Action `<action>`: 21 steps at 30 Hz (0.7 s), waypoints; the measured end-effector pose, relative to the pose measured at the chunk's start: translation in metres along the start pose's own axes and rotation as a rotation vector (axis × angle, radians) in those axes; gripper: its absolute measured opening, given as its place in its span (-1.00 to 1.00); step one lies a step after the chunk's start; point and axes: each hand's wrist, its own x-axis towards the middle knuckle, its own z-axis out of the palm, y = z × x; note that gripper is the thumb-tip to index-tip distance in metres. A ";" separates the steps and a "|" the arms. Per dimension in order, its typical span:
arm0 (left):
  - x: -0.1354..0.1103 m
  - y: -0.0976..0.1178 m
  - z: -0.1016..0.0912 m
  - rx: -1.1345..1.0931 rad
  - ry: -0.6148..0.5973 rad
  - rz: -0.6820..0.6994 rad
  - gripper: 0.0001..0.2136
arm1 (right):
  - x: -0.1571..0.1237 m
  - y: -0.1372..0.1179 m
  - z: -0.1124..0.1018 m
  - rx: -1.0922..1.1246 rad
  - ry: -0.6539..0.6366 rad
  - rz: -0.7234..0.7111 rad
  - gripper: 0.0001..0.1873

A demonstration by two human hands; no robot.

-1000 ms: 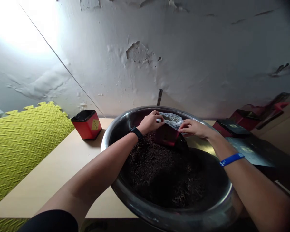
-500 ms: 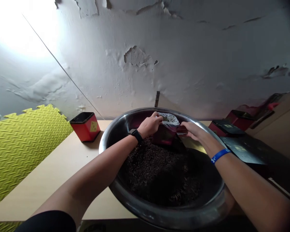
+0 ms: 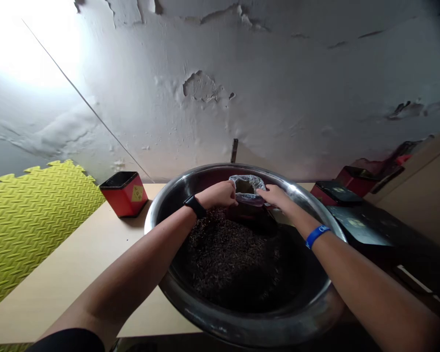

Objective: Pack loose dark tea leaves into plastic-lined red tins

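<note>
A large steel basin (image 3: 155, 210) holds a heap of dark, loose material like dried tea leaves (image 3: 227, 259). Inside it, toward the back, stands a dark red box (image 3: 244, 213), partly in shadow. A clear plastic bag (image 3: 250, 196) lines the box, its mouth spread wide and turned over the rim. My left hand (image 3: 220, 194) is closed on the bag's left edge. On the opposite side, my right hand (image 3: 275, 195) pinches the right edge, thumb on top; its other fingers are partly hidden. Dark metal, perhaps a scoop (image 3: 266, 222), shows beside the box.
A red and black box (image 3: 123, 194) with a yellow label stands on the pale table (image 3: 95, 274), left of the basin. At right are more red boxes (image 3: 355, 181) and dark lids (image 3: 357, 225). Yellow foam matting (image 3: 40, 220) lies far left; a peeling wall (image 3: 264, 107) rises behind.
The bag's mouth has opened wider and its edge now folds over the box rim. My left hand has moved slightly down and left; my right hand has closed onto the right edge.
</note>
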 end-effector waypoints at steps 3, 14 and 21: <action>0.002 -0.008 0.002 -0.248 0.186 -0.214 -0.82 | -0.007 -0.004 0.000 0.015 -0.093 0.056 -0.52; -0.001 -0.033 0.021 -1.117 -0.103 -0.716 -0.97 | -0.020 0.000 -0.002 0.253 -0.392 0.211 -0.34; -0.005 -0.042 0.011 -1.290 -0.227 -0.686 -0.94 | -0.019 0.003 0.002 0.286 -0.382 0.232 -0.40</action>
